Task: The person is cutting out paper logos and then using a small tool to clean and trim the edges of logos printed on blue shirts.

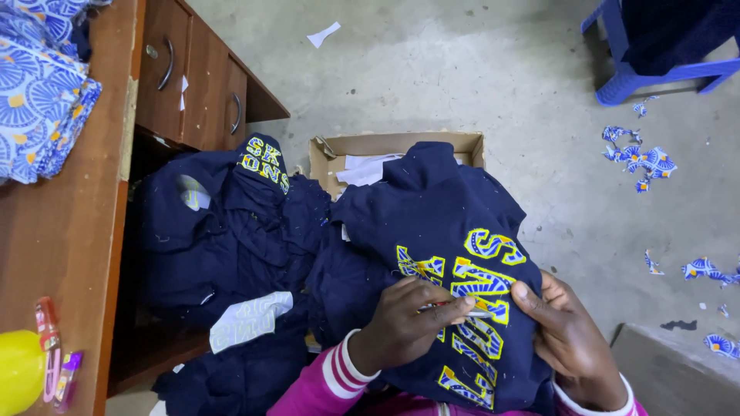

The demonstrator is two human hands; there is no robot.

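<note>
On the person's lap lies a dark blue garment (432,231) with big yellow and blue letters sewn on it. The left hand (405,323) rests on top of the garment, right on the letters, and its fingers pinch a thin tool (455,308) with a red part and a shiny tip. The right hand (566,339) grips the garment's right edge, with the thumb pressed on the cloth beside the letters. Both wrists wear pink sleeves with white stripes (339,377). Just left of the garment is a heap of more dark blue clothes (223,231), and one of them shows yellow letters too. A white paper piece (250,317) lies on that heap, near the garment's lower left side. Behind the garment stands an open cardboard box (397,145) with white paper inside, and the garment's top covers part of it. Far left of the garment is a brown wooden desk (69,231) with drawers. On the desk's near corner sit a yellow round thing (19,370) and small red and purple clips (54,350). On its far end lies blue patterned cloth (38,92). To the right of the garment, on the grey floor (501,77), little blue cloth scraps (640,158) are scattered. Far off, past the scraps, stands a blue plastic chair (663,46).
</note>
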